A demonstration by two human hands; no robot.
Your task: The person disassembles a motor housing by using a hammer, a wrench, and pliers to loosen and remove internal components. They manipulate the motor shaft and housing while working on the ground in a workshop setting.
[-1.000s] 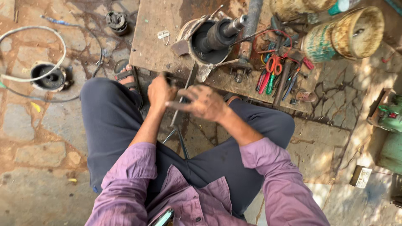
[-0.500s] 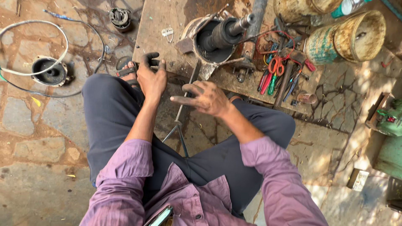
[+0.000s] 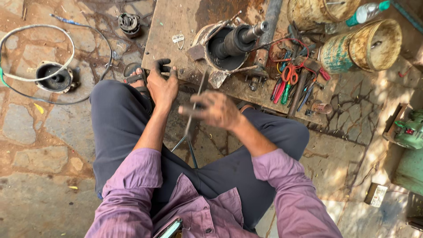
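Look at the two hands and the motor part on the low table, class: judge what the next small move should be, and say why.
Probably bring the right hand with its thin metal rod up to the motor housing. The rod already points toward the housing but its tip is short of it, and the hand is blurred. The left hand grips a small dark part at the table edge, so it is occupied.

Single head camera looks steeply down, close over the lap.

I see bright daylight, harshest toward three o'clock, with dappled shadow elsewhere; my right hand (image 3: 216,109) is motion-blurred and the edges bend slightly.
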